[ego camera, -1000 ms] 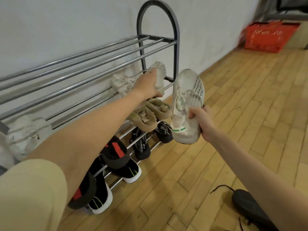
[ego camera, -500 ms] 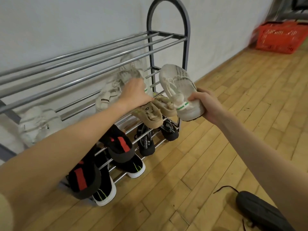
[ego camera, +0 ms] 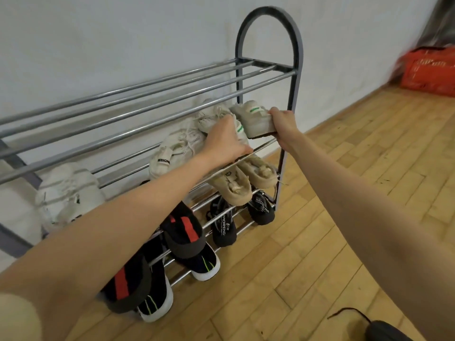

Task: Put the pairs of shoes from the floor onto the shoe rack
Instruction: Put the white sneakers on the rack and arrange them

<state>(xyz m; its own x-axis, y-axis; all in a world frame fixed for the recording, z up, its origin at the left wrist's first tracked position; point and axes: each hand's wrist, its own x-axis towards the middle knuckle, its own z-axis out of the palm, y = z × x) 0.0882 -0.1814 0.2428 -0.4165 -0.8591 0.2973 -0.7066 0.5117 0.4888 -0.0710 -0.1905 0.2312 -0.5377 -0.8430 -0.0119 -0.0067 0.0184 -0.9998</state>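
Note:
A metal shoe rack (ego camera: 268,77) stands against the white wall. My left hand (ego camera: 225,141) grips the heel of a white sneaker with a green stripe (ego camera: 211,116) on the second tier, near the rack's right end. My right hand (ego camera: 283,124) holds the heel of its partner white sneaker (ego camera: 251,115), toe pointing in over the same tier, right beside the first. One black shoe (ego camera: 384,331) with a loose lace lies on the floor at the bottom right, partly cut off by the frame.
On the rack sit another white sneaker (ego camera: 172,153), a white pair at far left (ego camera: 69,193), beige shoes (ego camera: 246,180), black and red slippers (ego camera: 184,230) and black shoes on the lowest bars (ego camera: 222,222). A red basket (ego camera: 428,70) stands far right on the wooden floor.
Both hands moved up and in toward the rack. The right-hand sneaker went from hanging beside the rack to lying toe-first on the second tier next to the left-hand sneaker.

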